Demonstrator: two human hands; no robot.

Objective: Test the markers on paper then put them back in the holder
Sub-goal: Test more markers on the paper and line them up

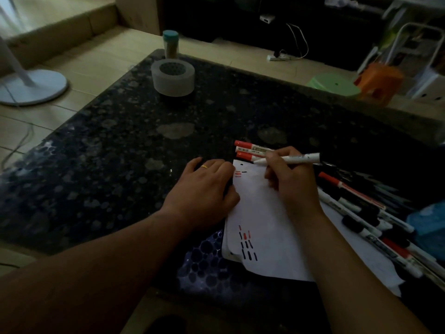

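The picture is dim and underexposed, with a cool grey tone. The weak light seems to come from the upper left, where the floor (pixel 96 61) and the round fan base (pixel 31 88) are the palest areas. The dark speckled surface (pixel 120 153) gives only faint grey reflections and one bluish patch at its near edge. The white paper (pixel 260 213) is the brightest thing near the middle. The marker (pixel 301 158) in the grip of the right hand (pixel 293 186) looks fairly sharp, but the loose markers (pixel 354 204) at the right are smeared, and the orange stool (pixel 378 83) is blurred too. Straight lines bend near the edges, and the bottom edge is very dark.
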